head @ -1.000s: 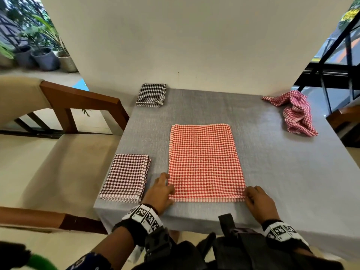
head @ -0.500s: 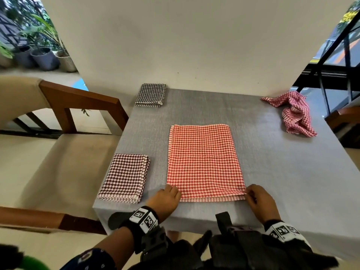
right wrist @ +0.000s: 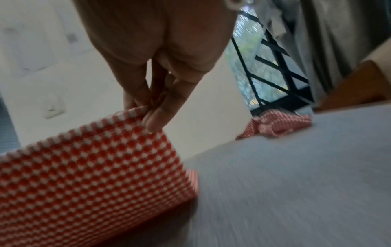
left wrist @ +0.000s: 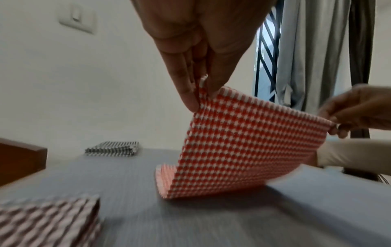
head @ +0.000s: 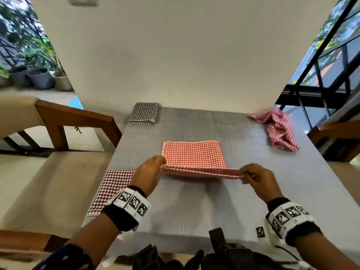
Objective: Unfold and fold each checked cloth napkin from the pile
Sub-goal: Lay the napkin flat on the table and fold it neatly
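An orange-and-white checked napkin (head: 193,155) lies in the middle of the grey table (head: 263,191), its near edge lifted off the surface and carried toward the far edge. My left hand (head: 155,166) pinches the near left corner (left wrist: 201,93) between thumb and fingers. My right hand (head: 251,174) pinches the near right corner (right wrist: 146,113) the same way. The far half of the napkin (left wrist: 232,150) still rests flat on the table.
A folded dark-red checked napkin (head: 111,190) lies at the table's near left edge. A folded black checked napkin (head: 144,113) sits at the far left corner. A crumpled red checked napkin (head: 276,129) lies at the far right. Wooden chairs (head: 74,121) flank the table.
Both hands went from resting at the napkin's near corners to pinching them, and have lifted the near edge up and away from me, over the far half.
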